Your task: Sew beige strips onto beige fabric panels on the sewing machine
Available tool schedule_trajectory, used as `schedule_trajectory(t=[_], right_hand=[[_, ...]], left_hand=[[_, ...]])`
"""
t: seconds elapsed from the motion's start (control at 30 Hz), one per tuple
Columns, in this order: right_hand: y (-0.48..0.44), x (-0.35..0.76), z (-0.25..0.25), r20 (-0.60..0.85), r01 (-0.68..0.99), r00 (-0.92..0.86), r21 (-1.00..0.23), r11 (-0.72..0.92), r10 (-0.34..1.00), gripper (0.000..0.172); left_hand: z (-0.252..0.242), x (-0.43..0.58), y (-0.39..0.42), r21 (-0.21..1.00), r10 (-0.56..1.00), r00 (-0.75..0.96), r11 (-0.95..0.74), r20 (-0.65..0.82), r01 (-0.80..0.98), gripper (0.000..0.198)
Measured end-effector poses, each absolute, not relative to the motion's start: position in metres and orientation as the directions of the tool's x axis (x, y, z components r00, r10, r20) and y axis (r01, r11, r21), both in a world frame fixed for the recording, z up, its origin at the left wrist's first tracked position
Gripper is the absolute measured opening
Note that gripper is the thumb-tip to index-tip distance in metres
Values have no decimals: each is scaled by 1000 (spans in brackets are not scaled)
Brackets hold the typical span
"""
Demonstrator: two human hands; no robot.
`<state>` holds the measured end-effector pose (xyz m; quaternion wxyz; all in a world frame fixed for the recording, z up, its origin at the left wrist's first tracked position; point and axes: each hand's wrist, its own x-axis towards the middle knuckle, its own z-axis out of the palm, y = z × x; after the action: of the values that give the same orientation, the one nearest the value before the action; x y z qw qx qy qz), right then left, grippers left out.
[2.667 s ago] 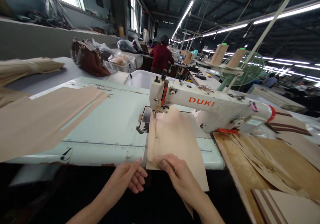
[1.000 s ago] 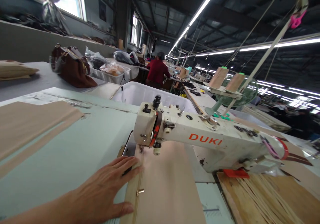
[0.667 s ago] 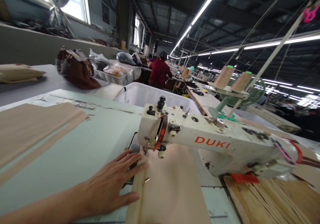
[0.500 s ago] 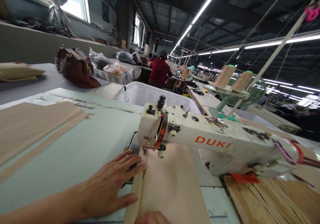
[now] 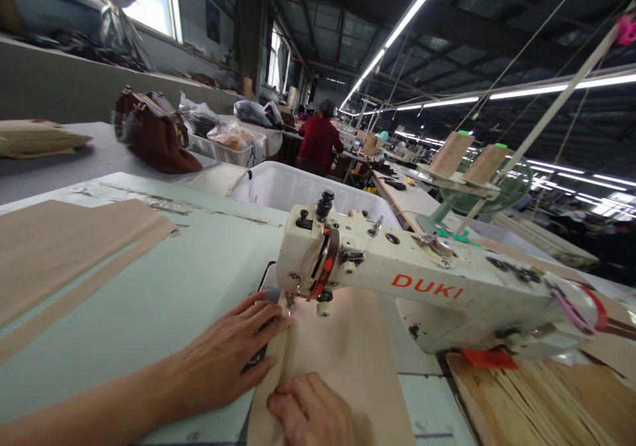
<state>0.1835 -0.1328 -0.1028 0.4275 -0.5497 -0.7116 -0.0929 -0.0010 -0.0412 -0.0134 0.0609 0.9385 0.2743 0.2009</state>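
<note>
A beige fabric piece (image 5: 342, 360) with a zipper strip along its left edge lies under the head of a white DUKI sewing machine (image 5: 417, 287). My left hand (image 5: 223, 360) lies flat with fingers spread on the table and the fabric's left edge, its fingertips close to the presser foot (image 5: 289, 302). My right hand (image 5: 311, 409) rests on the fabric near the bottom edge of the view, fingers curled down and pressing the cloth beside the zipper strip.
A stack of tan fabric panels (image 5: 64, 247) lies at the left. A white bin (image 5: 298, 191) stands behind the machine. A brown handbag (image 5: 152, 131) sits at the back left. Wooden boards (image 5: 541, 399) are at the right. A person in red (image 5: 318, 141) works farther back.
My right hand has come up into view onto the fabric. My left hand has slid slightly toward the needle. Earlier, both hands held the fabric's near end at the table edge.
</note>
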Motion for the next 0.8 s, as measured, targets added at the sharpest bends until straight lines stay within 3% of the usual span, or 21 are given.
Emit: schedule_trajectory(t=[0.1,0.2,0.27,0.4,0.47,0.57,0.8], right_hand=[[-133,206,-61,563,753,-368,-286,592,740,5],[-124,229,-3,364,542,-618,-445,713,697,17],[-108,234,23,284,599,-588,-477,643,758,22],[-78,227,17,285,701,-649,-135,700,705,35],[-76,221,2,276,749,-625,-50,660,730,34],[-86,219,-14,333,815,-517,-93,573,789,36],[-86,228,-17,334,752,-522,-254,608,785,47]], left_hand=[[-16,-7,-62,214,510,794,-860,331,464,51],[-25,-17,-84,178,484,809,-875,334,450,56],[-31,-23,-94,132,472,811,-880,345,456,63],[-34,-29,-105,83,462,816,-882,346,464,61],[-31,-31,-109,55,445,825,-888,348,456,58],[-25,-34,-113,14,409,841,-901,354,433,56],[-17,-31,-99,31,387,828,-911,405,410,56]])
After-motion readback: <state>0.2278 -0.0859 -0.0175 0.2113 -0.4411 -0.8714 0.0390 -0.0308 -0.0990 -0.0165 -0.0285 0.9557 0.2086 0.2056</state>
